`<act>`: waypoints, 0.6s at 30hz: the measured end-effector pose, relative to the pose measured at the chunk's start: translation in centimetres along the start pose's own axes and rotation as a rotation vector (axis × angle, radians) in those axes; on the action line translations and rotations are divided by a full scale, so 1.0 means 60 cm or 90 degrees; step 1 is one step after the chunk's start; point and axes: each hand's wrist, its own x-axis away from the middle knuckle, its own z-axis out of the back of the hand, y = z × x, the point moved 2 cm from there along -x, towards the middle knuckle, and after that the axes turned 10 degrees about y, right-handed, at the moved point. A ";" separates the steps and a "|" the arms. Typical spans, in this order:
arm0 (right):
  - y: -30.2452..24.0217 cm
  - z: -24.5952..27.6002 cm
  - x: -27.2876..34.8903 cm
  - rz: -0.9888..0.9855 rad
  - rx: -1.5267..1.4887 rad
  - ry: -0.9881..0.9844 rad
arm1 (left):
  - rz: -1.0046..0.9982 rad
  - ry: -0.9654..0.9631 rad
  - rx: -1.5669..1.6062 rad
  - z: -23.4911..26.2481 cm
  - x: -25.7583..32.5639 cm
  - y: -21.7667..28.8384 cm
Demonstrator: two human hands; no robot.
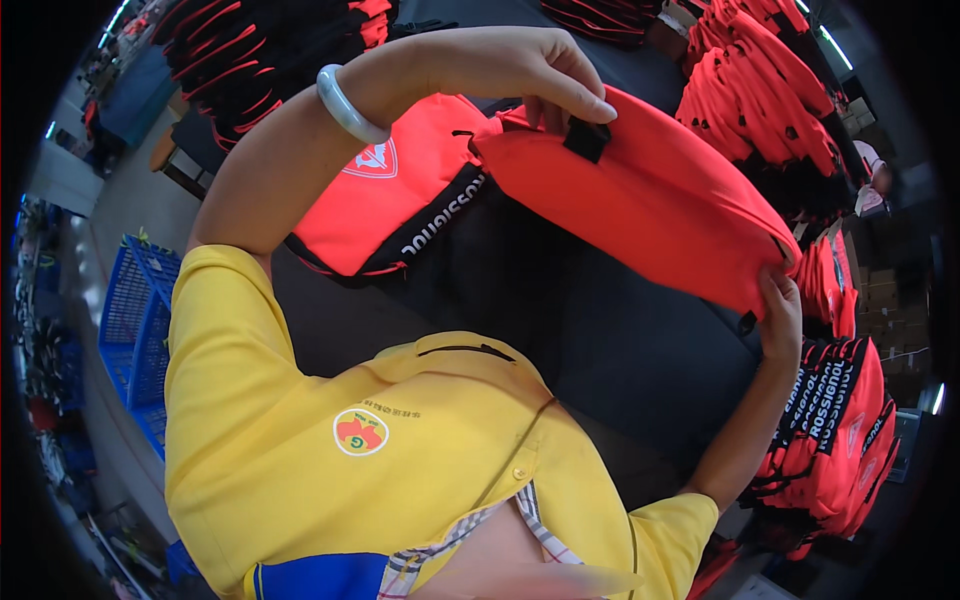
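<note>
A long red fabric bag point(630, 195) is stretched between my two hands above the dark table. My left hand point(560, 75) reaches across the top and pinches its far left end, close to a black tab point(587, 140). At the right end, my right hand point(782, 308) grips the lower corner near a small black tab point(747, 322). Behind its left end lies another red and black bag point(350, 220) with white lettering and a pale emblem. The two bags meet near a black cord, and I cannot tell whether they are joined.
The dark tabletop point(600, 330) spreads beneath my hands. Stacks of red and black bags stand at the far left point(225, 60), far right point(755, 90) and near right point(830, 440). Blue plastic crates point(137, 310) stand on the floor to the left.
</note>
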 end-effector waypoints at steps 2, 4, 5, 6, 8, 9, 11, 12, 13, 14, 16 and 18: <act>0.000 -0.003 0.003 0.003 0.001 -0.003 | 0.003 -0.004 0.001 0.003 0.002 0.001; 0.000 -0.005 0.005 0.005 0.000 -0.007 | 0.008 -0.008 0.001 0.003 0.006 0.002; 0.001 -0.007 0.006 0.004 -0.002 -0.005 | -0.004 -0.017 0.011 0.002 0.008 0.004; 0.001 -0.008 0.006 0.002 -0.003 -0.003 | -0.016 -0.025 0.021 0.001 0.012 0.006; 0.005 -0.004 0.006 0.000 -0.004 -0.004 | -0.031 -0.020 0.018 -0.002 0.020 0.009; 0.006 -0.004 0.006 -0.001 -0.004 -0.003 | -0.047 -0.016 0.014 -0.003 0.025 0.012; 0.007 -0.006 0.006 0.007 -0.005 0.001 | -0.041 0.000 0.009 -0.004 0.033 0.016; 0.007 -0.007 0.005 0.017 -0.006 0.006 | -0.036 0.015 0.003 -0.004 0.038 0.017; 0.006 -0.009 0.006 0.016 -0.007 0.007 | -0.036 0.013 0.003 -0.002 0.042 0.019; 0.003 -0.011 0.006 0.016 -0.009 0.009 | -0.073 0.002 -0.009 0.000 0.047 0.021; 0.002 -0.011 0.008 0.015 -0.013 0.026 | -0.117 -0.023 -0.018 -0.004 0.057 0.020; -0.001 -0.006 0.013 0.015 0.034 0.067 | -0.292 0.080 -0.245 -0.024 0.066 0.022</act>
